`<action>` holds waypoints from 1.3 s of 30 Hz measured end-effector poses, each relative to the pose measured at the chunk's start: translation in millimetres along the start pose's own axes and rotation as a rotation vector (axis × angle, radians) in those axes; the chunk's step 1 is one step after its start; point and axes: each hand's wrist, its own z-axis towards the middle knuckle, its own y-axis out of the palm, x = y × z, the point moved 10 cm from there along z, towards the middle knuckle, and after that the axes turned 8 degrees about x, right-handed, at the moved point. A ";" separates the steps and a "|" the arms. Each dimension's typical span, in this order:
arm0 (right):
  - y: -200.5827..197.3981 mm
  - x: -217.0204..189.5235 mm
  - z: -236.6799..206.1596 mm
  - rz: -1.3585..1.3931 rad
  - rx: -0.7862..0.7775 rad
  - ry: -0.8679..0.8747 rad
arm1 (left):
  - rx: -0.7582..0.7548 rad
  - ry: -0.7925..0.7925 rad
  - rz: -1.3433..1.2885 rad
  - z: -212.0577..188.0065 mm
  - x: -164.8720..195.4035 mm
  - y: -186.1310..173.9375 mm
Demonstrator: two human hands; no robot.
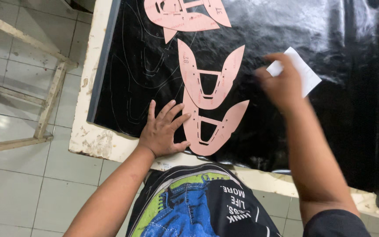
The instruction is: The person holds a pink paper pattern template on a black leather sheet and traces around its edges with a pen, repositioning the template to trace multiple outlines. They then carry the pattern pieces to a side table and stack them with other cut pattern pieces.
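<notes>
Left hand [162,130]: flat, fingers spread, palm down on black sheet [286,109], fingertips touching nearest pink template [211,125].
Right hand [281,85]: raised, blurred, fingers pinching white paper [301,70] above sheet.
Table [94,136]: white, chipped edge.

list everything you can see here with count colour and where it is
pattern pieces: about four, pink, on the black sheet, two by the left hand, more at the top edge
sheet: one, glossy black, covering the table
table: one, chipped white edge
paper slip: one, white, in the right hand
wooden frame: one, pale, on the tiled floor, left
left hand: flat beside the nearest pink piece
right hand: blurred, holding the paper slip
</notes>
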 end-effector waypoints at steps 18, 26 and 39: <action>72.7 -74.6 56.3 -0.230 -0.069 -0.236 | -0.021 -0.010 -0.002 -1.2 -0.2 3.3; 73.2 -88.1 60.6 -0.320 -0.078 -0.277 | -0.021 -0.003 0.015 -1.9 -1.5 6.9; 64.5 -86.9 59.7 -0.375 -0.082 -0.182 | -0.057 -0.010 0.058 -3.1 -1.9 11.5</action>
